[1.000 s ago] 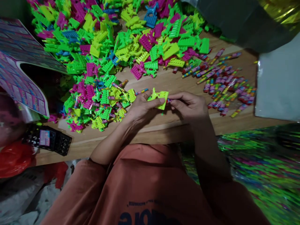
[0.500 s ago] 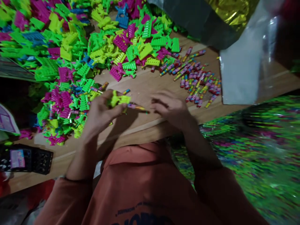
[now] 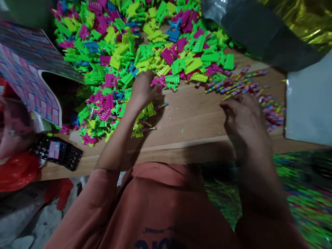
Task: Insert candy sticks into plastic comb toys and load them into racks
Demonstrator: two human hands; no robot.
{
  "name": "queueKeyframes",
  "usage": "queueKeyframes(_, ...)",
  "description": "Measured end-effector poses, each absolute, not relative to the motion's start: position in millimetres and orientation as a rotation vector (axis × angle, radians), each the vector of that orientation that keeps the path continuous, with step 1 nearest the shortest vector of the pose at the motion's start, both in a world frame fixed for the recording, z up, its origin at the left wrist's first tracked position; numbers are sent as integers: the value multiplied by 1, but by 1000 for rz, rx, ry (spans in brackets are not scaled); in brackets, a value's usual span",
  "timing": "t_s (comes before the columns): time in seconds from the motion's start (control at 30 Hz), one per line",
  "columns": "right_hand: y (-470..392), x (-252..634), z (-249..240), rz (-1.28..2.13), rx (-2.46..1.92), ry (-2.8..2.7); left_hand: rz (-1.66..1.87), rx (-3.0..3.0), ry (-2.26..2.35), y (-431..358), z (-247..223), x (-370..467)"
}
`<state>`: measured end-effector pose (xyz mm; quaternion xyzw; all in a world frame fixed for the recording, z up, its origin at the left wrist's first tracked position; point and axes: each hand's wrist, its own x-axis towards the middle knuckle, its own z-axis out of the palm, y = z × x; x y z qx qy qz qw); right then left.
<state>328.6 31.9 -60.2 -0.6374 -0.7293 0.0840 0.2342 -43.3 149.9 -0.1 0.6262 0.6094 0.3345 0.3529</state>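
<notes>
My left hand point(image 3: 143, 90) is at the near edge of a big pile of plastic toy pieces point(image 3: 121, 41), coloured green, yellow, pink and blue. Its curled fingers meet a pink toy piece point(image 3: 158, 82); the fingertips are partly hidden. My right hand point(image 3: 245, 116) reaches over a heap of short banded crayon-like sticks point(image 3: 233, 84), thumb apart from the fingers, touching or just above them. Yellow toy pieces point(image 3: 138, 129) lie beside my left forearm, with a few sticks point(image 3: 150, 129) at them.
A folded printed sheet point(image 3: 49, 100) stands at the left, above a black perforated tray point(image 3: 68, 152) and a red plastic bag point(image 3: 19, 173). At the right are a dark container point(image 3: 259, 31) with gold foil and a white packet point(image 3: 306, 107). Many coloured pieces point(image 3: 306, 200) lie below the table edge.
My left hand has let go of the yellow toy piece with its stick and moved up to the pile. My right hand has moved right to the stick heap. The view has shifted left.
</notes>
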Motion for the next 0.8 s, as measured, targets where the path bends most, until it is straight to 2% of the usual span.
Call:
queueKeyframes(0.2,31,327,-61,309,-1794,-1870,676,1771,1647,177,-43,-24)
queueKeyframes(0.43,17,273,-42,517,-1501,-1741,809,1770,1588,157,-42,-35)
queueKeyframes(0.63,20,226,-38,830,-1342,-1569,1052,1128,1444,121,-19,-16)
queueKeyframes(0.8,24,205,-43,986,-1282,-1389,975,720,1147,85,4,7)
